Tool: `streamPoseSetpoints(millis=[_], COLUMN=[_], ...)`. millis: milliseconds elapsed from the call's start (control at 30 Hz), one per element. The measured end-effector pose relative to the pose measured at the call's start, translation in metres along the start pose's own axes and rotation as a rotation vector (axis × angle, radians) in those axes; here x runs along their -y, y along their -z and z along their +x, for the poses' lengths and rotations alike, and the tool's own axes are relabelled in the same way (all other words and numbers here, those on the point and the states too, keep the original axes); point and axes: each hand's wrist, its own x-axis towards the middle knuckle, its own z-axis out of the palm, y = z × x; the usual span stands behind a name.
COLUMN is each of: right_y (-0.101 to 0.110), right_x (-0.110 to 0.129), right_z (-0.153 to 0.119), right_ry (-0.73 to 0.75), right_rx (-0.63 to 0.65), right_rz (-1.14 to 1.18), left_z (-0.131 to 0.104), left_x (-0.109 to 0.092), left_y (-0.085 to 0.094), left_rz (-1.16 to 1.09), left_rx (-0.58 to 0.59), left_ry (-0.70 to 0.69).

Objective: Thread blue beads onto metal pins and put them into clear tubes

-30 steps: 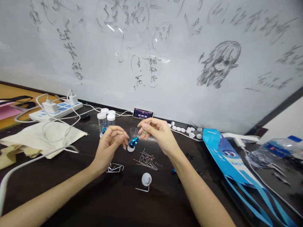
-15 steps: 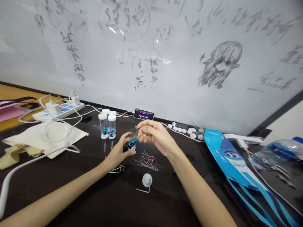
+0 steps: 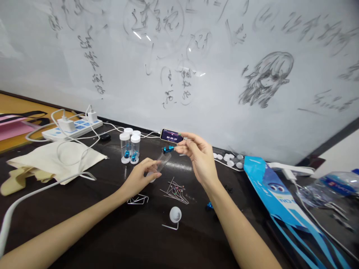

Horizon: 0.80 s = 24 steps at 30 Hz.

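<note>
My left hand (image 3: 143, 173) is closed around a clear plastic tube (image 3: 165, 161), which leans to the right with its mouth up. Just above that mouth hangs a small shiny blue and black piece (image 3: 168, 149) at the end of thin metal rods. My right hand (image 3: 200, 155) pinches these rods, and a green tip shows by its fingers. Below the hands lies a loose pile of thin metal pins (image 3: 176, 191) with small coloured heads. A white cap (image 3: 175, 214) with small bits in it sits nearer me, beside an L-shaped hex key (image 3: 170, 226).
Several capped tubes (image 3: 135, 149) with blue pieces inside stand at the left, near a cloth bag (image 3: 53, 160) and power strip (image 3: 78, 127). A phone (image 3: 171, 136) leans by the whiteboard. White caps (image 3: 230, 160) and a blue package (image 3: 269, 186) lie right. More hex keys (image 3: 138, 200) lie left.
My right hand has moved up and right, and the blue piece is now out above the tube instead of at its side. The tube tilts further right. The view has shifted slightly.
</note>
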Motion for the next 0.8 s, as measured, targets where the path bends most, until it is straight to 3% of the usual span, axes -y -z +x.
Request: streamPoseSetpoints(millis=[167, 300, 400, 600, 700, 800], right_y=[0.008, 0.007, 0.006, 0.007, 0.009, 0.011], right_x=[-0.006, -0.01, -0.012, -0.011, -0.006, -0.004], right_z=[0.004, 0.003, 0.001, -0.003, -0.003, -0.001], right_ry=[-0.044, -0.071, 0.016, 0.242, 0.281, 0.265], right_rx=[-0.038, 0.046, 0.116, 0.096, 0.112, 0.079], right_rz=[-0.091, -0.138, -0.244, -0.575, -0.732, -0.719], left_z=[0.0, 0.001, 0.001, 0.0, 0.001, 0.001], left_x=[-0.002, -0.003, -0.004, -0.006, -0.006, -0.005], left_y=[0.006, 0.011, 0.013, 0.015, 0.016, 0.017], left_rz=[0.039, 0.109, 0.151, 0.24, 0.282, 0.278], left_rx=[-0.051, -0.124, -0.183, -0.246, -0.261, -0.256], left_ry=[-0.083, -0.144, -0.178, -0.244, -0.255, -0.249])
